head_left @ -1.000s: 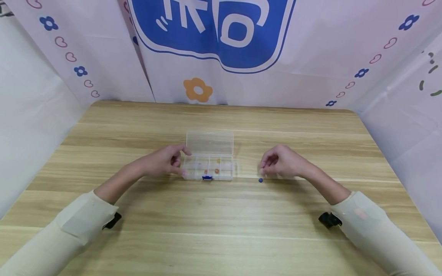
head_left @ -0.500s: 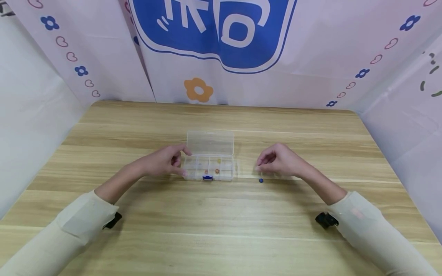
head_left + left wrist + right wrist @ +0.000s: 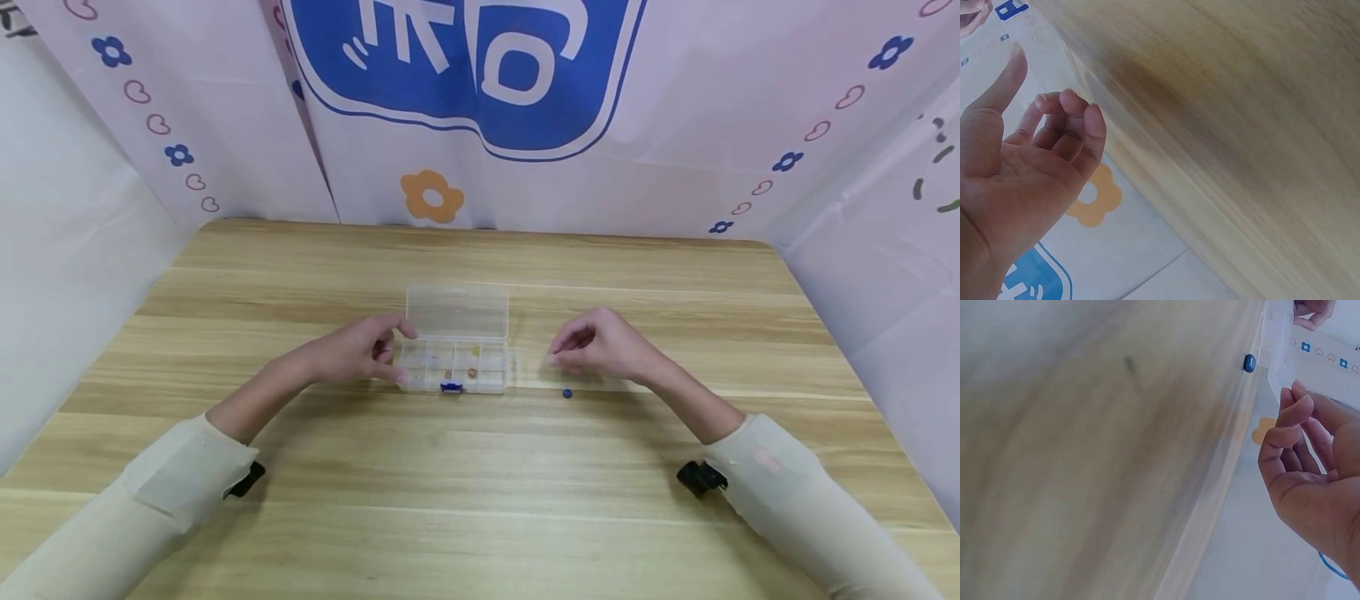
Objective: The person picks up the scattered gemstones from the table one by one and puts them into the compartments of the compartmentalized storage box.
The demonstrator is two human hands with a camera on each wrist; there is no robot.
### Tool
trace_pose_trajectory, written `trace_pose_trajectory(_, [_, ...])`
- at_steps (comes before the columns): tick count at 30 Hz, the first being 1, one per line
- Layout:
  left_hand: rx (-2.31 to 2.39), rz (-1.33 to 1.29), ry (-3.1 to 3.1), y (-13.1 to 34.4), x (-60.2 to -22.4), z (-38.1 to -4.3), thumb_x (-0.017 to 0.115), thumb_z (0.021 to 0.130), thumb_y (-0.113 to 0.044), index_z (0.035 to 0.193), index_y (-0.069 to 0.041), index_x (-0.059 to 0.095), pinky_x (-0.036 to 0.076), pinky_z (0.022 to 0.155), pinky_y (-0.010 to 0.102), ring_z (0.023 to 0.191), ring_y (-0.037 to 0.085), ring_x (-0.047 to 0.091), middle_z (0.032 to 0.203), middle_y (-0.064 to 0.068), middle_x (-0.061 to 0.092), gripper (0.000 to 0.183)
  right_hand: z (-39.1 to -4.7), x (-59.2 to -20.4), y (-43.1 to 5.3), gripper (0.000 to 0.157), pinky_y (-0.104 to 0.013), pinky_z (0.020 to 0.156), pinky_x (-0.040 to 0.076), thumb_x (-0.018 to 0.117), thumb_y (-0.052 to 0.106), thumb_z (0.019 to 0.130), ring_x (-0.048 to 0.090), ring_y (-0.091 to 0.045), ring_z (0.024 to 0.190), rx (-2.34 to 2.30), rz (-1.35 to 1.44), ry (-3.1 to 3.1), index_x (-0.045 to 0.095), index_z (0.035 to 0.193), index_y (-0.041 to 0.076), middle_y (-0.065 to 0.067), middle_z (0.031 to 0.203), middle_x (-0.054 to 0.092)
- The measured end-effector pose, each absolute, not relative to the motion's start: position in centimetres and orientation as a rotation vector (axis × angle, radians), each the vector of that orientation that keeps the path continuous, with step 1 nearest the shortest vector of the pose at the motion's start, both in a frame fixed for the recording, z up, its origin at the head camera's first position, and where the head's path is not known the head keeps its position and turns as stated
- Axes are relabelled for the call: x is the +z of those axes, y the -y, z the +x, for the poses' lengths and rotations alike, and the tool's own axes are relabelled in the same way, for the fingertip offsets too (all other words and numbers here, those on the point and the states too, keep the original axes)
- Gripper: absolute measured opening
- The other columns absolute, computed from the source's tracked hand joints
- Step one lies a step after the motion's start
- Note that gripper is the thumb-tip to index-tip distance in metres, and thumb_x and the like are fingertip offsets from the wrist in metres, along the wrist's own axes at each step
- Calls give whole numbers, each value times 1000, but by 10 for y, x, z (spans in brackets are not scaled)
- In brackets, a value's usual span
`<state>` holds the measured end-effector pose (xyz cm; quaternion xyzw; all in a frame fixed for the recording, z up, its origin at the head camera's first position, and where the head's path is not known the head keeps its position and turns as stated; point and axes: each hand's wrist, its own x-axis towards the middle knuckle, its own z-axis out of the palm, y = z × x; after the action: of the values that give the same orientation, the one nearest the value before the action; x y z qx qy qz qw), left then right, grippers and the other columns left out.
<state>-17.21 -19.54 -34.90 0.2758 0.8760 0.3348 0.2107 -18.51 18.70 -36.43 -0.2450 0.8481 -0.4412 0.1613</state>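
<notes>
A clear plastic compartment box lies on the table with its lid raised behind it. A few small yellow and orange-red pieces lie in its compartments. My left hand grips the box's left end, thumb at the front corner and index finger at the back, other fingers curled. Right of the box, my right hand is above the table, thumb and index fingertips together. A tiny whitish piece appears between them, too small to identify. A small dark blue bead-like piece lies on the table below that hand.
The wooden table extends around the box. A white printed cloth hangs behind its far edge, with white sheets at both sides. The box has a blue front latch. Black wrist devices sit at both sleeves.
My right hand has moved left and slightly away from me, from beside the blue piece toward the box, with its fingertips still together. The left hand, box and blue piece have stayed put.
</notes>
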Motion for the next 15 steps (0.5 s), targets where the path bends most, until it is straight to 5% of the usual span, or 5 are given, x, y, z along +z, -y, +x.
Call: trace_pose_trajectory(15, [919,761,-2443,194,-349,-172,81,91,-8,130,10,52,39,63,26,63,12,41,67,-1,46,52,-190,-362,-173,8,-25,58,52,82,8,90,66,-21,65,-1275,-704,-2443,80,93,0,-9,83,75])
